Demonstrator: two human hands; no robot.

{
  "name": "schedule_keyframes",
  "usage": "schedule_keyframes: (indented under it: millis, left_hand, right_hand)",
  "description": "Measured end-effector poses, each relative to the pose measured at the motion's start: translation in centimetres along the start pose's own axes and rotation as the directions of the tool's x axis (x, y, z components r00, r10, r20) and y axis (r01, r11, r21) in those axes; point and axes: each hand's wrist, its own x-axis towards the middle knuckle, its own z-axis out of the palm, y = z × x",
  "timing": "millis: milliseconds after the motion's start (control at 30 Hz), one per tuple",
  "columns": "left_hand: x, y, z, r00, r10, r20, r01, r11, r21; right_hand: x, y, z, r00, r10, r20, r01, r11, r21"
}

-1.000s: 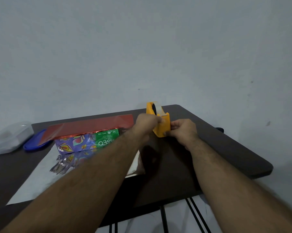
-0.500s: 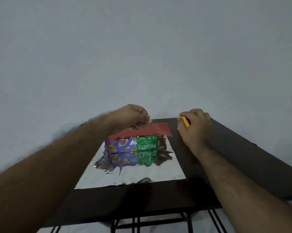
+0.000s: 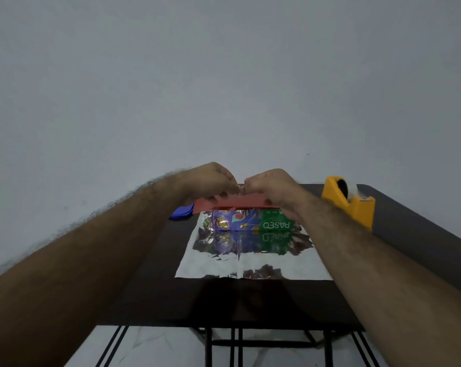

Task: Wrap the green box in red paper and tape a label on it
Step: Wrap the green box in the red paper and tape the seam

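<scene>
The green and purple box [image 3: 250,221], printed PASEO, lies on the shiny silver inner side of the wrapping sheet [image 3: 250,266]. A red flap of the paper [image 3: 237,201] is folded over the box's top. My left hand [image 3: 210,181] and my right hand [image 3: 271,186] meet just above that flap, fingertips almost touching. Between them they pinch a small strip of clear tape [image 3: 236,191], which is hard to make out. The far side of the box is hidden behind my hands.
A yellow tape dispenser [image 3: 354,205] stands at the right on the dark table [image 3: 171,300]. A blue lid [image 3: 183,211] lies left of the box behind my left forearm. The table's front edge is near, with black legs below.
Both hands were at the dispenser a second ago. My left hand moved over the box first, then my right hand let go of the dispenser and joined it above the red flap.
</scene>
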Motion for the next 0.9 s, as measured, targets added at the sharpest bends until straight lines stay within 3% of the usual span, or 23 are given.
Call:
schedule_keyframes:
  millis: [133,300,367,467,533,700,900]
  left_hand:
    - [-0.3,-0.6,-0.5,1.000,-0.022,0.021,0.022,1.000,0.022]
    - [-1.1,-0.9,-1.4,0.987,-0.132,0.090,0.139,0.987,-0.077]
    - [-1.3,-1.1,-1.9,0.970,-0.190,0.152,0.212,0.967,-0.139]
    - [-1.3,-2.6,-2.1,0.942,-0.293,0.166,0.311,0.946,-0.093]
    - [-1.3,-4.0,-2.1,0.953,-0.278,0.118,0.294,0.943,-0.158]
    - [-1.6,-5.4,-1.8,0.989,-0.147,0.012,0.132,0.852,-0.506]
    - [-1.5,-5.8,-0.3,0.991,-0.131,-0.038,0.086,0.819,-0.568]
  right_hand:
    - [0.8,-0.1,1.2,0.999,0.033,0.022,-0.033,0.999,0.000]
    - [1.2,-0.2,2.3,0.999,-0.005,0.048,-0.001,0.993,0.115]
    - [1.3,-0.1,3.0,1.000,-0.006,0.014,0.003,0.986,0.164]
    - [1.6,0.1,3.4,0.993,0.066,-0.096,-0.033,0.949,0.312]
    - [1.8,0.4,3.1,0.988,0.105,-0.112,-0.058,0.929,0.364]
    - [1.7,1.7,4.1,0.979,0.187,-0.080,-0.139,0.901,0.412]
    - [1.2,2.6,5.0,0.961,0.256,-0.109,-0.180,0.873,0.454]
